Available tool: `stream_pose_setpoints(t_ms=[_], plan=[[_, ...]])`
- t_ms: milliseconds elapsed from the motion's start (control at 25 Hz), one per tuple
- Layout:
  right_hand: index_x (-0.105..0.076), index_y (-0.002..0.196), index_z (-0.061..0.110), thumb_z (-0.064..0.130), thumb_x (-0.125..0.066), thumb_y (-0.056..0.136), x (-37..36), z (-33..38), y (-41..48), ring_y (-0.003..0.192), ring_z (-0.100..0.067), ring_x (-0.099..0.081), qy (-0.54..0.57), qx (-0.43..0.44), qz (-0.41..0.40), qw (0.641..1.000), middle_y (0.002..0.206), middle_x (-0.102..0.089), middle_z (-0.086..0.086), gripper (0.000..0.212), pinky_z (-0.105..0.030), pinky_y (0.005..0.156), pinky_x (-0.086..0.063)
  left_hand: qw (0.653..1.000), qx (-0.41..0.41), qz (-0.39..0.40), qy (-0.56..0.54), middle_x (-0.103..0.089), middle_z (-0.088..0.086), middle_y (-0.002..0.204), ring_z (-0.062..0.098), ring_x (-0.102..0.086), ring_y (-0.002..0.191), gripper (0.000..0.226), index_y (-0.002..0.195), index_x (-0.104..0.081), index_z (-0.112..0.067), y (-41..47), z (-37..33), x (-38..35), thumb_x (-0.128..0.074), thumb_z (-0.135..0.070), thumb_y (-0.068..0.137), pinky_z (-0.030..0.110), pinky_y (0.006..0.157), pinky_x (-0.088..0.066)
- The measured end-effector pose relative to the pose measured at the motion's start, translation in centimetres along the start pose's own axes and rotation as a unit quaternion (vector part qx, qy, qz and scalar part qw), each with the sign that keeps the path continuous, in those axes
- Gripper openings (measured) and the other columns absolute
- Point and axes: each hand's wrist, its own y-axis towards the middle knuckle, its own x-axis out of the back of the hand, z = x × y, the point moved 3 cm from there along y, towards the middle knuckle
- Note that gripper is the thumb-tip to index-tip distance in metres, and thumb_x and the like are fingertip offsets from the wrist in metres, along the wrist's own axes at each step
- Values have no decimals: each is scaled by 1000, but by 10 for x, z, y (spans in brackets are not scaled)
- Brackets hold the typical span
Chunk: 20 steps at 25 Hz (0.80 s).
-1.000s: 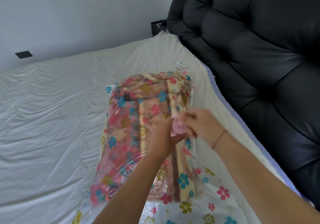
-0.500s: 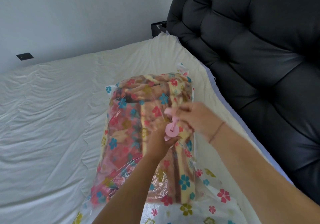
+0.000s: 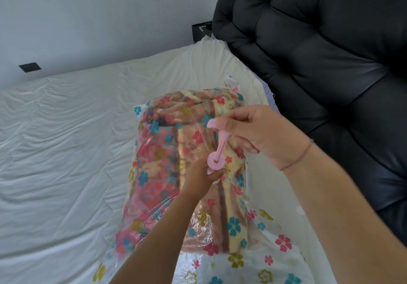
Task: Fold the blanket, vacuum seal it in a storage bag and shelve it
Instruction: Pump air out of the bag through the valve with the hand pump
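Note:
A clear storage bag [image 3: 259, 259] printed with coloured flowers lies on the bed, and the folded pink, yellow and brown blanket [image 3: 167, 169] fills it. A small pink hand pump [image 3: 217, 156] stands on the bag's top. My left hand [image 3: 199, 174] grips the pump's round body against the bag. My right hand [image 3: 248, 129] holds the pump's handle, and the thin pink rod is drawn out between the two hands.
The bed's white, wrinkled sheet [image 3: 66, 151] spreads to the left. A black tufted headboard [image 3: 319, 63] runs along the right. A dark wall plate [image 3: 29, 67] sits on the grey wall at the left, and a black box [image 3: 201, 31] beside the headboard.
My right hand has risen away from my left hand, pulling the pump's handle up so that the rod now shows. My left hand stays on the pump body.

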Motion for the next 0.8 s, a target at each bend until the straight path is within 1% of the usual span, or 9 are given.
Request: stream_pose_setpoints(t_ms=[200, 360, 440, 520, 560, 640, 680, 720, 800], plan=[[-69, 85, 6, 35, -68, 87, -28, -55, -4, 33, 2, -41, -122, -120, -8, 985, 37, -46, 13, 29, -18, 55, -37, 1000, -8, 13, 21, -70, -4, 100, 17, -65, 92, 34, 107, -63, -23, -5, -11, -5, -75, -31, 76, 43, 84, -52], [-70, 92, -3, 21, -65, 88, -2, 3, -1, 32, 0, -41, -7, -3, -31, 999, 39, -45, 12, 25, -7, 39, -31, 1000, 4, -1, -12, -69, -10, 101, 13, -64, 96, 37, 103, -57, -46, 0, -5, 2, -76, -33, 74, 43, 89, -52], [-71, 90, 2, 20, -66, 89, -6, -16, -1, 35, 2, -44, -50, -19, -44, 998, 45, -50, 12, 20, -8, 43, -34, 1000, 9, 0, -7, -69, -9, 101, 14, -64, 96, 36, 104, -59, -44, -2, -9, 1, -76, -33, 73, 43, 88, -52], [-70, 86, 10, 30, -66, 89, -29, -51, -5, 43, 3, -46, -145, -90, -26, 985, 56, -53, 9, 21, -12, 51, -37, 1000, -9, 11, 14, -70, -4, 98, 18, -65, 92, 29, 101, -63, -30, -3, -11, -2, -76, -27, 76, 45, 85, -52], [-69, 85, 13, 34, -66, 88, -31, -59, -6, 49, 2, -47, -166, -105, -13, 980, 60, -55, 9, 22, -13, 54, -38, 1000, -16, 15, 18, -70, -4, 95, 19, -65, 90, 24, 96, -63, -31, -5, -13, -3, -75, -25, 77, 44, 83, -52], [-71, 82, 9, 33, -67, 87, -17, -32, -2, 50, 2, -48, -144, -51, -25, 988, 57, -56, 9, 25, -11, 55, -39, 1000, -13, 6, 9, -68, -11, 95, 15, -65, 92, 32, 93, -56, -48, -3, -13, 0, -75, -28, 77, 41, 85, -53], [-72, 83, 4, 29, -68, 86, -6, -11, -2, 44, 2, -46, -105, -13, -47, 993, 51, -54, 11, 26, -8, 51, -37, 1000, -9, 3, -1, -68, -13, 98, 14, -64, 95, 36, 94, -54, -53, 0, -9, 1, -75, -30, 75, 40, 87, -52], [-72, 85, 0, 25, -68, 86, 1, 3, -2, 38, 2, -44, -60, 18, -62, 996, 46, -51, 11, 25, -6, 45, -34, 1000, -5, 5, -4, -67, -14, 100, 13, -64, 96, 39, 97, -54, -56, 1, -8, 2, -74, -32, 74, 40, 88, -52], [-73, 88, 0, 25, -68, 86, 1, -5, 0, 38, 1, -42, -71, 18, -64, 995, 49, -51, 10, 26, -8, 42, -32, 1000, -2, 8, 9, -67, -13, 101, 13, -63, 95, 39, 105, -57, -48, -1, -14, 1, -75, -32, 74, 39, 88, -52]])
